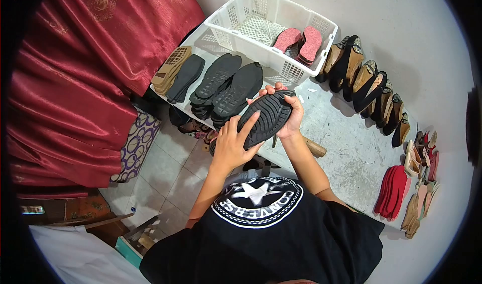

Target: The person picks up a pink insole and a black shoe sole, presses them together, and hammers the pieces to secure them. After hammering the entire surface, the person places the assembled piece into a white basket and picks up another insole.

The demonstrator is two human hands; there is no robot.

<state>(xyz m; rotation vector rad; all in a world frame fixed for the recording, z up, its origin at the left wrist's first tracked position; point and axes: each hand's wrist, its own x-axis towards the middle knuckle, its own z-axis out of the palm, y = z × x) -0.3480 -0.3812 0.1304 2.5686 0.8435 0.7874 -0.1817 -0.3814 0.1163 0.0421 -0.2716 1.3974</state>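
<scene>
A black shoe sole (266, 118) with curved ridges on its tread is held up in front of me, tread side showing. My right hand (291, 116) grips its upper right end, thumb on the tread and fingers over the far edge. At the lower left end, my left hand (233, 146) is closed on the sole, with fingers across the tread and thumb along the near edge. Just beyond are stacks of black soles (238, 90) on the table. A tool's wooden handle (315, 147) lies partly hidden behind my right forearm.
The worktable (336, 133) bears a white plastic crate (271, 48) with red-topped soles (310, 44) inside. Brown soles (170, 70) lie at the left end. Along the wall runs a row of shoes (369, 83); red pieces (392, 191) are stacked right. A red curtain (90, 83) hangs left.
</scene>
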